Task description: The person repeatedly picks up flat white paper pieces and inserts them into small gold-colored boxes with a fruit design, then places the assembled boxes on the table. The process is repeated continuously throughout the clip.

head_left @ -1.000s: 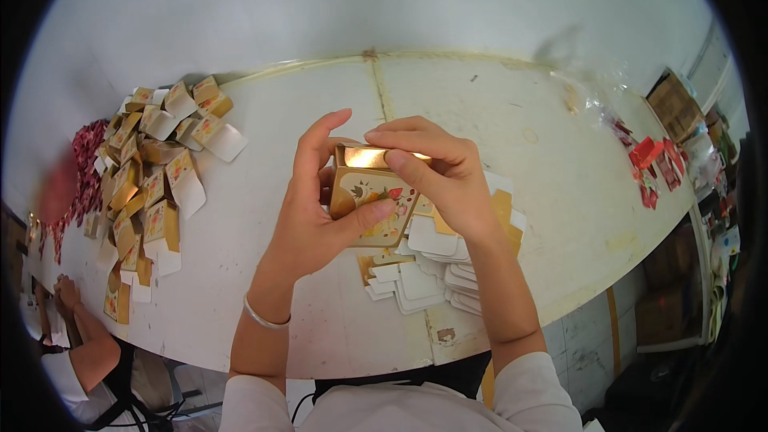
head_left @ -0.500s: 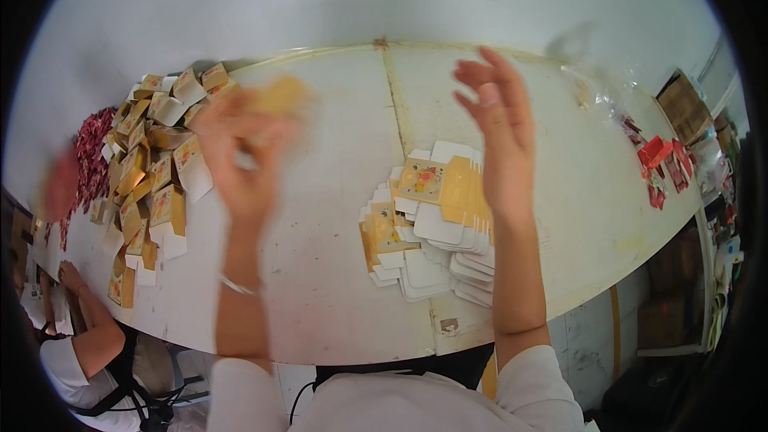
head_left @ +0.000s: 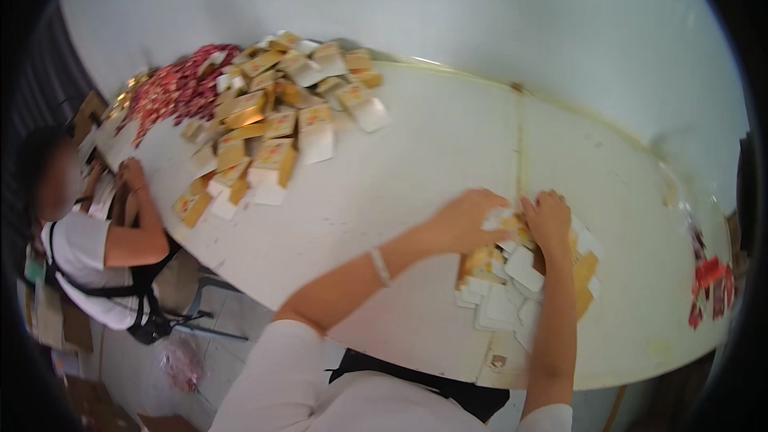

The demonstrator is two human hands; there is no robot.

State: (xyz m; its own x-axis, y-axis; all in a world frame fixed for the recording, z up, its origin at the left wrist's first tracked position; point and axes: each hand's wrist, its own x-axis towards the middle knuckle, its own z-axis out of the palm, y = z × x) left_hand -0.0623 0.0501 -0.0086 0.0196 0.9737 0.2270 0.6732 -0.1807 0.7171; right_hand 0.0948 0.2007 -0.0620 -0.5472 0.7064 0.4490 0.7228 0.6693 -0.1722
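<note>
Both hands are together over a stack of flat gold-and-white carton blanks [head_left: 500, 308] on the table. My left hand [head_left: 472, 220] has its fingers closed at the left side of one small carton [head_left: 518, 230], whose white flap and yellow panel show between the hands. From the right, my right hand [head_left: 549, 220] grips the same carton, its fingers bent over the far edge. The fingertips partly hide this carton, so its shape is unclear. Farther left lies a heap of folded gold cartons [head_left: 276, 152] with printed fronts, many with white flaps standing out.
Behind the heap is a pile of small red packets [head_left: 180, 88]. A co-worker in a white sleeve [head_left: 84, 252] sits at the table's left end. Red packets and clear plastic [head_left: 710, 276] lie at the right end. A pale wall [head_left: 448, 8] rises behind the white table [head_left: 400, 200].
My view has turned left. My left hand has left the folded cartons' side and come right to the stack; my right hand has come down, and both now grip a carton.
</note>
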